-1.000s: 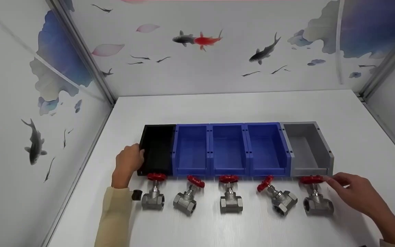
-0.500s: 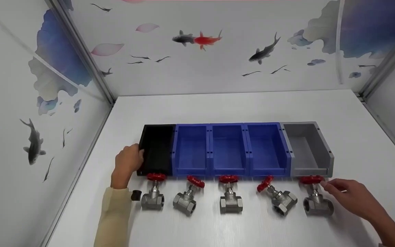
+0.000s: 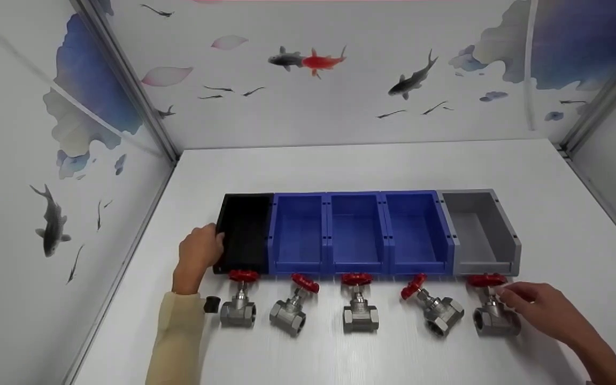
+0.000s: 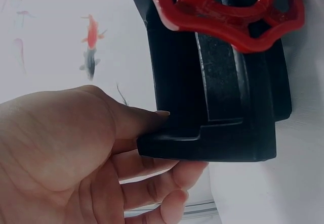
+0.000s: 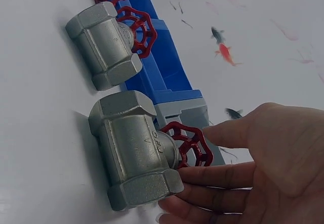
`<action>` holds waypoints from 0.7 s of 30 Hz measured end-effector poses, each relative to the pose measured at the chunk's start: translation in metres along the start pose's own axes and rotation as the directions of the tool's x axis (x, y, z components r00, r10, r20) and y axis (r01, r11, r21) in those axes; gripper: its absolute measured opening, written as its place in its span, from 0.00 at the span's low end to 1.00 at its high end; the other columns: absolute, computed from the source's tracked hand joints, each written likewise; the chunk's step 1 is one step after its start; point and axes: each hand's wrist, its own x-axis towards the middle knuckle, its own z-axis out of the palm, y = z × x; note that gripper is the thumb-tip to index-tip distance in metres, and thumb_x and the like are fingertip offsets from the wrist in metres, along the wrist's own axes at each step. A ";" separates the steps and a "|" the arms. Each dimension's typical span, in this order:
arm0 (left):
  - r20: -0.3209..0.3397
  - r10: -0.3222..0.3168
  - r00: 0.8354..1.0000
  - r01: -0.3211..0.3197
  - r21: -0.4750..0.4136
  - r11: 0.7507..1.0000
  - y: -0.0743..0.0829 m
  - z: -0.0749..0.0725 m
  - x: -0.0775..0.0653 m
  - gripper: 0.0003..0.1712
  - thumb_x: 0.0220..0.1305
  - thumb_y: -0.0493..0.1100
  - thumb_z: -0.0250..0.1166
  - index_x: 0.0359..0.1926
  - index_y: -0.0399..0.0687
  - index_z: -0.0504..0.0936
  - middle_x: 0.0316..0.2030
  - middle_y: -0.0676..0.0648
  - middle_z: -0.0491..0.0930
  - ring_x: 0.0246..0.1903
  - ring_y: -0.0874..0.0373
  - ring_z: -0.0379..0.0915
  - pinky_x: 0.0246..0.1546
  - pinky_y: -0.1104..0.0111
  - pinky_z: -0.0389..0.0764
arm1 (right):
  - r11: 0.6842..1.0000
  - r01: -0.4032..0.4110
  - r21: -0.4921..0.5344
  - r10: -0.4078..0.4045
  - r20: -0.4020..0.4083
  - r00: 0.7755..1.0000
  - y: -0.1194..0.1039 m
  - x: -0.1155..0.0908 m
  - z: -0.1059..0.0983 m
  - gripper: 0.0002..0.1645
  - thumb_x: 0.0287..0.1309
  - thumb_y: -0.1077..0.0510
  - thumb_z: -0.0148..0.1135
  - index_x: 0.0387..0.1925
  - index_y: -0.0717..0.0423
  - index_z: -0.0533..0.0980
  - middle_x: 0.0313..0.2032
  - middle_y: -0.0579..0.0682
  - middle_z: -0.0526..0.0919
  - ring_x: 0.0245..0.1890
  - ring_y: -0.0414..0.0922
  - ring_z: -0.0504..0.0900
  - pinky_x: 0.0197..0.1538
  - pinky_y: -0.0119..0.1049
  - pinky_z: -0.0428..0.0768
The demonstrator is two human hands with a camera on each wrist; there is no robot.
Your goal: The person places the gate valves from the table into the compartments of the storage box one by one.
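Observation:
My left hand (image 3: 201, 248) pinches the left wall of the black bin (image 3: 245, 230); in the left wrist view the thumb lies inside the wall and the fingers outside. My right hand (image 3: 538, 310) is beside the rightmost valve (image 3: 495, 319), a steel body with a red handwheel (image 3: 486, 280). Seen from the right wrist, the thumb tip is right at the rim of that handwheel (image 5: 190, 145), while the other fingers extend, fairly straight, by the valve body (image 5: 134, 150). Another valve (image 3: 239, 313) lies in front of the black bin, its red handwheel (image 4: 228, 11) close to the left wrist camera.
Three blue bins (image 3: 298, 267) and a grey bin (image 3: 487, 269) continue the row from the black one. More valves with red handwheels, among them a middle one (image 3: 360, 316), lie along the fronts. Printed walls (image 3: 313, 117) enclose the white table (image 3: 308, 353) at the back and sides.
My right hand has shifted left and slightly nearer, its fingertips going from the handwheel's edge to beside the valve's stem. The left hand stays on the black bin; bins and valves are unmoved.

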 end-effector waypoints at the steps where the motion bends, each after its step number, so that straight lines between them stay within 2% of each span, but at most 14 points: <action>1: 0.001 -0.002 1.000 0.002 0.001 1.000 0.000 0.000 0.000 0.17 0.73 0.41 0.55 0.46 0.28 0.79 0.38 0.28 0.81 0.37 0.35 0.81 0.34 0.46 0.80 | 1.000 -0.009 0.000 0.009 0.005 1.000 0.000 0.000 0.000 0.30 0.74 0.46 0.50 0.54 0.70 0.78 0.44 0.58 0.85 0.44 0.54 0.82 0.42 0.46 0.81; 7: 0.006 -0.007 1.000 0.007 0.002 1.000 0.000 -0.001 0.001 0.17 0.73 0.42 0.55 0.47 0.28 0.78 0.39 0.27 0.81 0.38 0.35 0.81 0.35 0.46 0.80 | 0.998 -0.053 0.038 0.051 0.051 0.997 -0.002 0.002 0.002 0.32 0.74 0.45 0.50 0.55 0.71 0.76 0.40 0.52 0.85 0.40 0.46 0.80 0.39 0.39 0.78; 15: 0.008 -0.007 1.000 0.007 -0.008 1.000 0.000 -0.001 0.001 0.17 0.72 0.42 0.55 0.46 0.28 0.78 0.38 0.27 0.81 0.37 0.35 0.81 0.34 0.46 0.80 | 0.991 -0.110 0.076 0.103 0.098 0.990 0.000 0.008 0.004 0.37 0.74 0.41 0.48 0.57 0.73 0.74 0.42 0.55 0.85 0.42 0.48 0.79 0.43 0.42 0.79; 21: 0.014 -0.009 1.000 0.009 -0.007 1.000 -0.001 -0.001 0.000 0.18 0.73 0.42 0.55 0.48 0.27 0.78 0.40 0.26 0.81 0.39 0.34 0.80 0.36 0.45 0.80 | 0.972 -0.151 0.180 0.131 0.118 0.984 0.006 0.007 0.005 0.40 0.73 0.39 0.48 0.61 0.74 0.70 0.47 0.56 0.83 0.44 0.45 0.80 0.46 0.40 0.80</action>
